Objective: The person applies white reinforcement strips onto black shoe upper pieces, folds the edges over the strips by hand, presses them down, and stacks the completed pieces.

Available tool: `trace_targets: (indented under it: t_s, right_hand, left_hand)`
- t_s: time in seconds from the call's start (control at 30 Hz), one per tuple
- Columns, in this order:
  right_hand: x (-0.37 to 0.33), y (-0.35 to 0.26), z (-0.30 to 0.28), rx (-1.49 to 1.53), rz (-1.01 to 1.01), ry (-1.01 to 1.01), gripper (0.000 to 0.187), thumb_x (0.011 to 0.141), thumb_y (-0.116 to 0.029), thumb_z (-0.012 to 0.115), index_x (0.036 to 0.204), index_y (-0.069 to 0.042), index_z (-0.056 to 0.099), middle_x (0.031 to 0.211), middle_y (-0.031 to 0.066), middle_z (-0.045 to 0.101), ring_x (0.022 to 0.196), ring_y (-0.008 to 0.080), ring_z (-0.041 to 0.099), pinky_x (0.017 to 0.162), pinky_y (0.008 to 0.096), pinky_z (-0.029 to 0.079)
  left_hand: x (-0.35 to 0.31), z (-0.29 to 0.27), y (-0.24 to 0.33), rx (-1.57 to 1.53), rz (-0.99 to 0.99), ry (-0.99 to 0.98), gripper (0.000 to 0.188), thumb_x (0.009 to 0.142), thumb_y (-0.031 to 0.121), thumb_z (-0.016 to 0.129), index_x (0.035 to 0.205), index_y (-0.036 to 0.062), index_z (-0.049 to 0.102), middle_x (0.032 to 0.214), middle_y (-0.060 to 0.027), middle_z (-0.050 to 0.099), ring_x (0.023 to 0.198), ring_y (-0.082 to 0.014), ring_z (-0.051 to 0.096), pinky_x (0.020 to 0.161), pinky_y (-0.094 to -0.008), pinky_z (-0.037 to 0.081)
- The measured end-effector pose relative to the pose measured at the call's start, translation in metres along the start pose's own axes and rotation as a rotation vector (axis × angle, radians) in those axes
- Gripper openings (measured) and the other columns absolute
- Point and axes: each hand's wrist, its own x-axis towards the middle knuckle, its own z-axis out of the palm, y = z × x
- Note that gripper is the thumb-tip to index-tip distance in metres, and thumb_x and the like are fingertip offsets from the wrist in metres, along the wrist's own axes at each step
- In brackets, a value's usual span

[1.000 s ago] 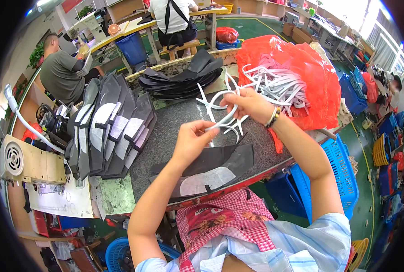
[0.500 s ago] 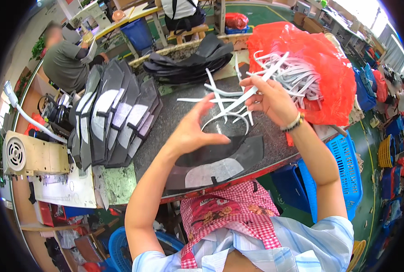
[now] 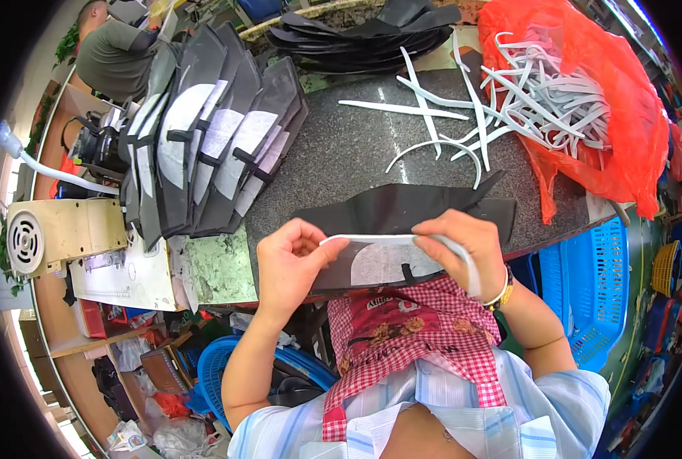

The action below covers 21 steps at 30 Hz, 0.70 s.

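Observation:
My left hand (image 3: pixel 291 264) and my right hand (image 3: pixel 467 245) each pinch one end of a thin white curved strip (image 3: pixel 372 239), stretched between them near the front edge of the dark worktable (image 3: pixel 341 161). Right under the strip lies a black shaped panel (image 3: pixel 402 210) with a pale lining patch. Several loose white strips (image 3: pixel 440 130) lie farther back on the table, spilling from an orange-red plastic bag (image 3: pixel 601 92) full of more strips.
A fanned stack of finished black-and-white panels (image 3: pixel 211 138) covers the table's left side, and a pile of black pieces (image 3: pixel 372 34) sits at the back. A sewing machine (image 3: pixel 58 237) stands left, a blue crate (image 3: pixel 586 283) right. Another person (image 3: pixel 119 57) sits far left.
My hands have come down from the strip pile toward the table's front edge with one white strip, now held stretched over the black panel. The view has tilted downward.

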Motion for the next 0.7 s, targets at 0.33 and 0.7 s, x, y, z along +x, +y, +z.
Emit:
trace_targets:
  t_s: [0.33, 0.7]
  right_hand:
    - [0.001, 0.007, 0.014, -0.179, 0.245, -0.132, 0.019, 0.083, -0.011, 0.07, 0.099, -0.003, 0.064, 0.086, 0.015, 0.068, 0.076, 0.0312, 0.069, 0.066, 0.0372, 0.055]
    - [0.003, 0.02, 0.021, -0.38, 0.181, -0.162, 0.015, 0.083, -0.017, 0.071, 0.087, -0.01, 0.059, 0.075, 0.0073, 0.058, 0.069, 0.0288, 0.064, 0.059, 0.0401, 0.051]
  left_hand:
    - [0.001, -0.01, -0.04, 0.002, -0.121, -0.017, 0.01, 0.088, 0.006, 0.072, 0.085, -0.0009, 0.066, 0.07, -0.0024, 0.067, 0.064, -0.0051, 0.061, 0.06, -0.0181, 0.048]
    - [-0.004, 0.022, -0.028, 0.691, 0.3, 0.121, 0.014, 0.081, 0.005, 0.075, 0.091, 0.0024, 0.065, 0.081, -0.0102, 0.069, 0.072, -0.0157, 0.065, 0.062, -0.0274, 0.049]
